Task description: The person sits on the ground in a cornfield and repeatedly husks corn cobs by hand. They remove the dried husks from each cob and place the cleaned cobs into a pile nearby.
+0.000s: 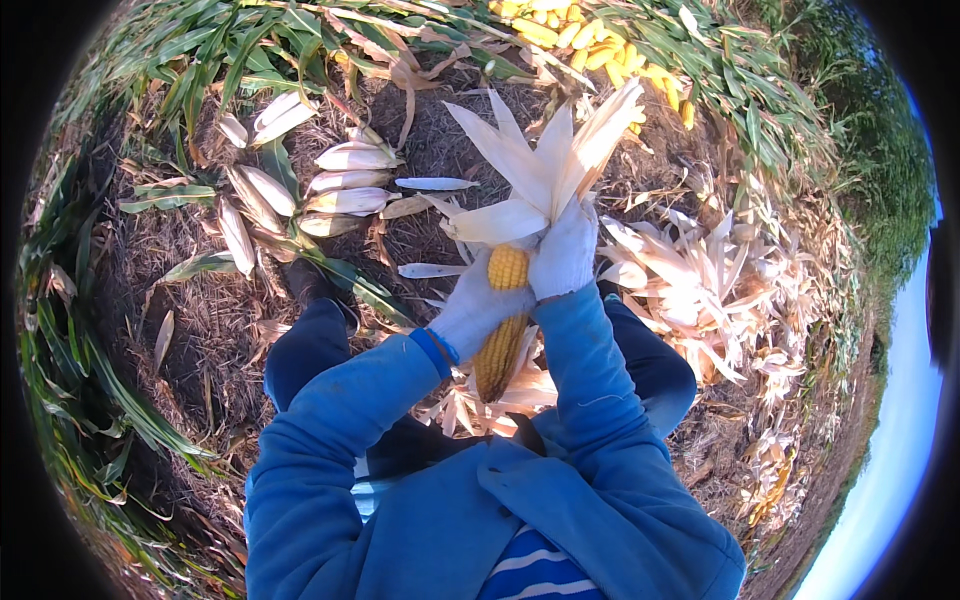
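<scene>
A yellow ear of corn (499, 357) is held in front of my body, its darker tip pointing down toward me. My gloved left hand (473, 312) is wrapped round the middle of the ear. The gloved right hand (566, 250) grips the pale corn husk (535, 165) close to the ear's upper end. Its dry leaves fan out above both hands, away from the bare kernels. Some of the fingers on the right hand are hidden by the husk.
Several unhusked ears (348, 186) lie on the ground ahead to the left. A heap of bare yellow ears (600, 45) sits at the far side. Stripped husks (690, 285) are piled at my right, and green corn stalks (250, 45) lie along the far left.
</scene>
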The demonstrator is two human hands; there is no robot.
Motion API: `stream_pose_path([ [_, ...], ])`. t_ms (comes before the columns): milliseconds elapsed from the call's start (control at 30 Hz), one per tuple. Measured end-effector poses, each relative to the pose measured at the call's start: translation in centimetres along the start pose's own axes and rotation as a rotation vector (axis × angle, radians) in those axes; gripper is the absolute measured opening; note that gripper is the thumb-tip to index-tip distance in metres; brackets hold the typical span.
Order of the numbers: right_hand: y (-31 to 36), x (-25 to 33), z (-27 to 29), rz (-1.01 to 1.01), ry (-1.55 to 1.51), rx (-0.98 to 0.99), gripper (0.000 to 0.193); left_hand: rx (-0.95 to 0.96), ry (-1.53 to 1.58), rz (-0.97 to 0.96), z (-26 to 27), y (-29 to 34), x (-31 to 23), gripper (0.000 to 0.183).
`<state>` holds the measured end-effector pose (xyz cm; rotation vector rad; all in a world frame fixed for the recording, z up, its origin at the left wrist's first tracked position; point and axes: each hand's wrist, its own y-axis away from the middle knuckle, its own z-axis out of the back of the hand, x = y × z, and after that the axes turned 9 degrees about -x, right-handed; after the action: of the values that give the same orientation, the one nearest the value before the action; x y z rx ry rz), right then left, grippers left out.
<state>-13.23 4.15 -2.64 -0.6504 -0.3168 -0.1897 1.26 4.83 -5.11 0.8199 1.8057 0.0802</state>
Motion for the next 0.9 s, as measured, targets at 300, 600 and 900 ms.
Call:
stream_pose_path([
  [300, -2.1, 1.4, 0.5, -0.106, -0.101, 0.234, 0.055, 0.023, 0.197, 0.211, -0.3, 0.2, -0.7, 0.060],
  [600, -1.7, -0.9, 4.3, -0.445, -1.173, 0.230, 0.051, -0.001, 0.031, 0.046, 0.9, -0.4, 0.1, 0.066],
  [900, 3.1, 0.0, 7.5, 0.031, -0.528, 0.375, 0.038, 0.137, -0.526, -0.287, 1.6, 0.5, 1.0, 0.059],
])
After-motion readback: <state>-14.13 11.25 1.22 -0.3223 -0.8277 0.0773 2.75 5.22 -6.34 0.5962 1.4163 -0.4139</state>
